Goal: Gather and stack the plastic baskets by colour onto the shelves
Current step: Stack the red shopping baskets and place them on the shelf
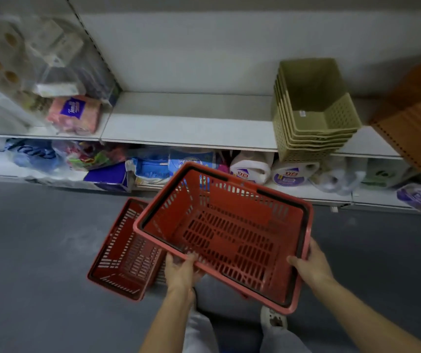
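Observation:
I hold a red shopping basket (232, 233) with black handles in the air, tilted, in front of the shelves. My left hand (181, 272) grips its near rim and my right hand (311, 263) grips its right rim. A second red basket (125, 253) lies on the floor down to the left, partly hidden behind the held one. On the white shelf (186, 123) stands a nested stack of olive green baskets (311, 110) at the right. An orange-brown basket stack (418, 110) sits at the far right edge, blurred.
Packs of tissue and toilet roll (39, 80) fill the left part of the shelf. The lower shelf (313, 193) holds paper rolls and bagged goods. Grey floor (39, 250) spreads to the left and right. My legs and a white shoe (273, 321) are below the basket.

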{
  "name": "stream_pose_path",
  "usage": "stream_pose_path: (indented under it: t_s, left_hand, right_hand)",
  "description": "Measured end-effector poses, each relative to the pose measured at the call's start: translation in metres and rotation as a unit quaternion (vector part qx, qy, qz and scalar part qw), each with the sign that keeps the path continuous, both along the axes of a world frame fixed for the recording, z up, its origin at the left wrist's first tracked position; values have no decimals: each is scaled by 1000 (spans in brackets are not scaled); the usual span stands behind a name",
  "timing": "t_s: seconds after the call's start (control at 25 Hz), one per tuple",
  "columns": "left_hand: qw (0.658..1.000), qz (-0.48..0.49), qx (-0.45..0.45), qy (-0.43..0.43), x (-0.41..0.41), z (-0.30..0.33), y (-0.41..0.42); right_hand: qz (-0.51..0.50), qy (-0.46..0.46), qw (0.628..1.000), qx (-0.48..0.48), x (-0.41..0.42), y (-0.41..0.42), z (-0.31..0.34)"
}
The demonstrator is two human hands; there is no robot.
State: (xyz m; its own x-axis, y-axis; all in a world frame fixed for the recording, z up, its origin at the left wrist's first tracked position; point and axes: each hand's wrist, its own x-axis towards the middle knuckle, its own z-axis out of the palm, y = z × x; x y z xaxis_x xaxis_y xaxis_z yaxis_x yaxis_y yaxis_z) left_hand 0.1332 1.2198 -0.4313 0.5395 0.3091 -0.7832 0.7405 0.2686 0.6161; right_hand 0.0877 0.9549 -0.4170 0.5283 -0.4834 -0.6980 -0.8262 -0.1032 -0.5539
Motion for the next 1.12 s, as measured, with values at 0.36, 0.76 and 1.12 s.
stream_pose_path:
  t_s: [0.36,0.76,1.12]
  left_hand:
    - [979,-188,-11,76,63,-104,22]
    - [970,-196,-53,132,86,-230,18]
    - [964,-234,-49,115,69,-316,16]
  right_hand:
    - [-185,38,981,-44,-20,57,-81]
    - [-204,11,978,-43,-7,57,-203]
    - [-214,4,977,14,-22,45,-307]
